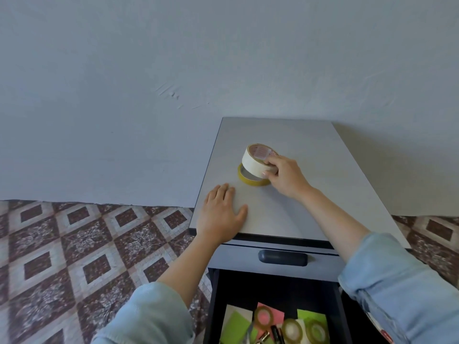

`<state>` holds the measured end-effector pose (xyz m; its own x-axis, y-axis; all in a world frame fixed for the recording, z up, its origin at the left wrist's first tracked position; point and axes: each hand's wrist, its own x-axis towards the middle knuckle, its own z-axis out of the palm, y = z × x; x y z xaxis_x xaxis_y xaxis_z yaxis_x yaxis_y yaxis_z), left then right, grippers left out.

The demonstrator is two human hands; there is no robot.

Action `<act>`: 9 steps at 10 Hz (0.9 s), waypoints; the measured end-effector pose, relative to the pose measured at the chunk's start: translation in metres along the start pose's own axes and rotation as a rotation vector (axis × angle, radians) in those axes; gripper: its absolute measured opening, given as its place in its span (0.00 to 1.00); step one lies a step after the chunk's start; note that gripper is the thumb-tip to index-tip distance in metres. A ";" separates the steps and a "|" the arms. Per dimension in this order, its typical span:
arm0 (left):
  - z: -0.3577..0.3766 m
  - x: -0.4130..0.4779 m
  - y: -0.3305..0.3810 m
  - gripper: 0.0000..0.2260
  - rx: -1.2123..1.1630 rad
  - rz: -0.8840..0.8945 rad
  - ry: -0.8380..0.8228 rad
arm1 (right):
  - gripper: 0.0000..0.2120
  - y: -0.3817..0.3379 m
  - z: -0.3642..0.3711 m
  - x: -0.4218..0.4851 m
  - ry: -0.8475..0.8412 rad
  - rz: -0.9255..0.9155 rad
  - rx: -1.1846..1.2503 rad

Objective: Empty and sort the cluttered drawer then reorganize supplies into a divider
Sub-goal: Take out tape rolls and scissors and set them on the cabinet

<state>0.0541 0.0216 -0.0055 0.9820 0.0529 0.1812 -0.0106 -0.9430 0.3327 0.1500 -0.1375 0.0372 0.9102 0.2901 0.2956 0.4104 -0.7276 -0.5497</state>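
One white tape roll (252, 163), red print unreadable, gripped by right fingers (271, 161); left fingers (223, 192) flat.

Left hand (222, 212): I am resting it flat, palm down, fingers straight and close together, thumb splayed to the right.
Left forearm (183, 264): bare; I am holding it extended forward out of a rolled blue sleeve (149, 316).
Right hand (285, 176): I am gripping a white tape roll (253, 161), fingers curled over its upper rim.
Right forearm (332, 217): bare; I am holding it angled forward and leftward.
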 end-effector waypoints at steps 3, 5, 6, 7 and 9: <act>0.000 0.000 0.001 0.27 -0.007 -0.004 -0.008 | 0.13 -0.005 0.003 -0.002 -0.060 -0.030 -0.129; 0.001 0.001 0.001 0.26 -0.006 -0.003 0.003 | 0.13 -0.007 0.005 0.000 -0.081 -0.051 -0.150; 0.001 0.001 0.001 0.26 -0.009 -0.004 -0.002 | 0.13 -0.007 0.006 0.000 -0.087 -0.039 -0.147; 0.001 0.001 0.001 0.26 -0.010 -0.004 -0.001 | 0.16 -0.008 0.007 -0.002 -0.070 -0.006 -0.134; 0.001 0.000 0.000 0.26 -0.013 -0.009 -0.001 | 0.22 -0.014 0.012 -0.001 -0.044 0.015 -0.299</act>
<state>0.0544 0.0212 -0.0059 0.9823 0.0609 0.1774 -0.0044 -0.9380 0.3465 0.1436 -0.1197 0.0351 0.9203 0.2997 0.2514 0.3682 -0.8808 -0.2978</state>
